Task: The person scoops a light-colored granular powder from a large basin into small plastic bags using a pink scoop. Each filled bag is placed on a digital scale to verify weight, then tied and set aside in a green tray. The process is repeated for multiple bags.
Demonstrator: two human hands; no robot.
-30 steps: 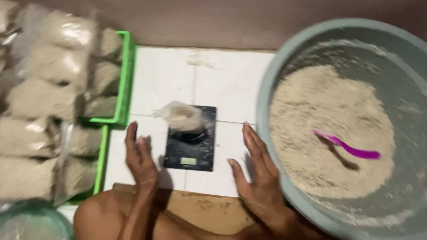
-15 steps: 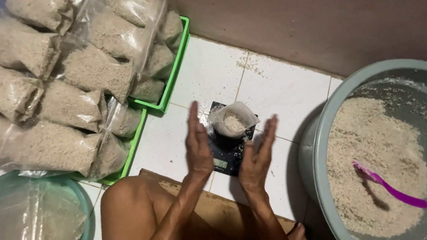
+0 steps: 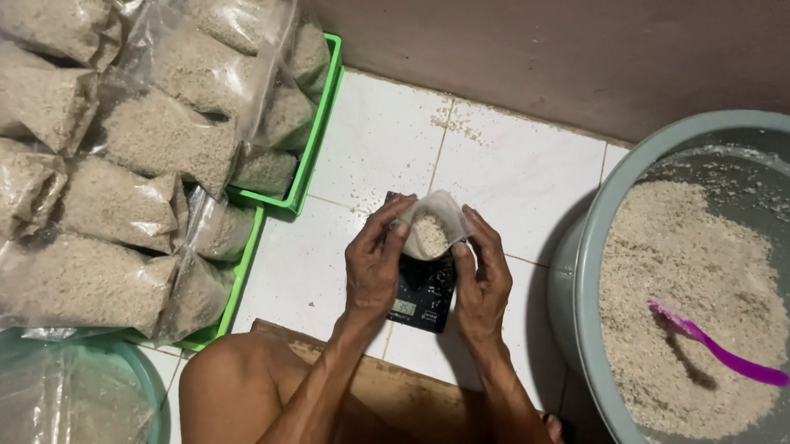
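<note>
A small clear plastic bag (image 3: 431, 226) part-filled with pale grain rests on a black digital kitchen scale (image 3: 423, 288) on the white tiled floor. My left hand (image 3: 374, 266) grips the bag's left edge with thumb and fingers. My right hand (image 3: 483, 278) holds its right edge, so the bag's mouth is spread open between both hands. The scale's small display shows below the bag, between my wrists.
Green trays (image 3: 302, 175) at the left hold several filled grain bags (image 3: 141, 197). A big grey basin (image 3: 592, 289) of grain with a purple scoop (image 3: 721, 347) stands at the right. A teal bowl (image 3: 143, 380) with empty plastic bags sits bottom left. My knee (image 3: 239, 377) and a wooden board (image 3: 403, 387) lie below.
My hands lay flat on the floor beside the scale, then rose and closed in on the bag; both now hold its rim. The camera view shifted left.
</note>
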